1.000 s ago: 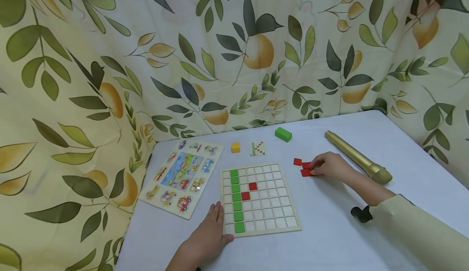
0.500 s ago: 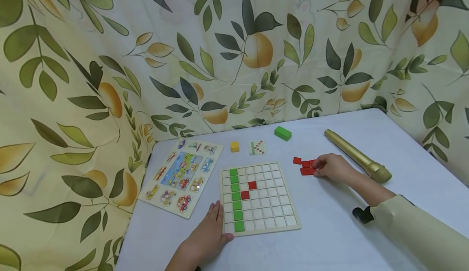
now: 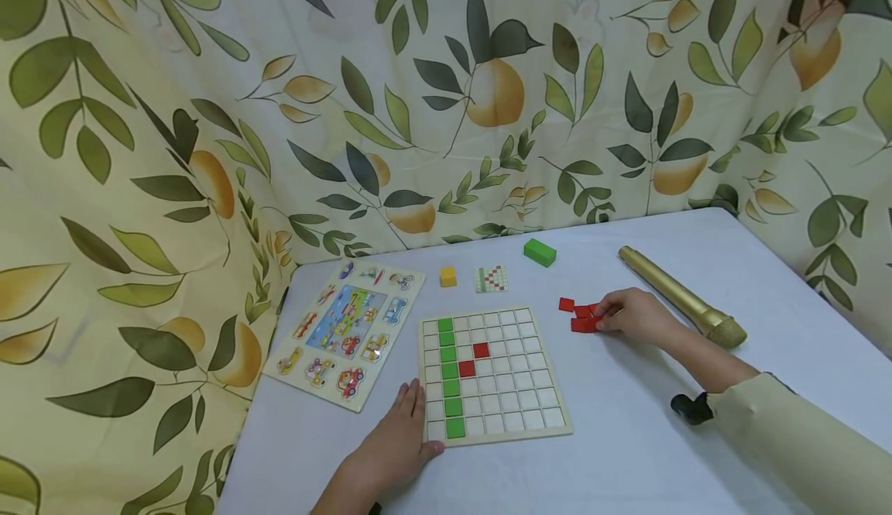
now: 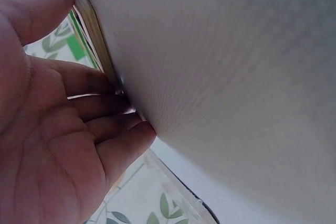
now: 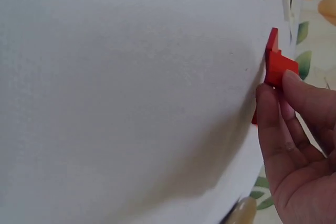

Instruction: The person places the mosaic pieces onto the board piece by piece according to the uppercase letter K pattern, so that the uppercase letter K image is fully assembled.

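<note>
A wooden grid board [image 3: 517, 400] lies on the white table [image 3: 627, 461]. It holds a column of green tiles [image 3: 448, 375] and two red tiles [image 3: 474, 360]. My left hand [image 3: 393, 445] lies flat with its fingers against the board's left edge [image 4: 97, 35]; the left wrist view shows this hand [image 4: 58, 129] with straight fingers. My right hand [image 3: 630, 315] sits right of the board, its curled fingertips pinching a small cluster of loose red tiles [image 3: 581, 323]. In the right wrist view its fingers [image 5: 291, 108] touch a red tile [image 5: 277, 64]. One more red tile [image 3: 566, 304] lies just left.
A gold cylinder [image 3: 679, 296] lies right of my right hand. Behind the board are a green block [image 3: 540, 252], a yellow cube [image 3: 448, 276] and a small pattern card [image 3: 491, 279]. A vehicle puzzle board [image 3: 346, 333] lies at the left. Leaf-print curtains enclose the table.
My right hand's fingers have shifted slightly on the red tile cluster, nudging it a little. The left hand has stayed at the board's edge.
</note>
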Tool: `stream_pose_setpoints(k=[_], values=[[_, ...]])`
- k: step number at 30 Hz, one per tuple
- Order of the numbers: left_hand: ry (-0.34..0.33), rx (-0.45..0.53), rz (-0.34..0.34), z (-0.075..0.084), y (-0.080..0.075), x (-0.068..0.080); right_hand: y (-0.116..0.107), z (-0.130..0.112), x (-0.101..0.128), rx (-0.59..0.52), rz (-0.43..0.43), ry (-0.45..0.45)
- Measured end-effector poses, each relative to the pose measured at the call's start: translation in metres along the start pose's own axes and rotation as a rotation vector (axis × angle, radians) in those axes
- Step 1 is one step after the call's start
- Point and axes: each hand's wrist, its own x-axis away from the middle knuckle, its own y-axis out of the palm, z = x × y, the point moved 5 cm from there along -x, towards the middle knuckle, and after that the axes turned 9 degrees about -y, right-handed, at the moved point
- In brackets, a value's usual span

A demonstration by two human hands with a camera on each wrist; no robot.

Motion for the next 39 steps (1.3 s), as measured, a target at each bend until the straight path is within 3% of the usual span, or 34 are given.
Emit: stream_pose_setpoints(k=[6, 14, 39], values=[[0.006, 0.001, 0.012, -0.001, -0.002, 0.001, 0.002, -0.016, -0.01, -0.025, -0.008, -0.037], [0.001, 0.005, -0.001, -0.002, 0.0, 0.0, 0.012, -0.041, -0.032, -0.119, -0.047, -0.023], [0.009, 0.004, 0.026, -0.004, 0.001, -0.004, 0.069, -0.095, -0.077, -0.147, -0.168, -0.087]])
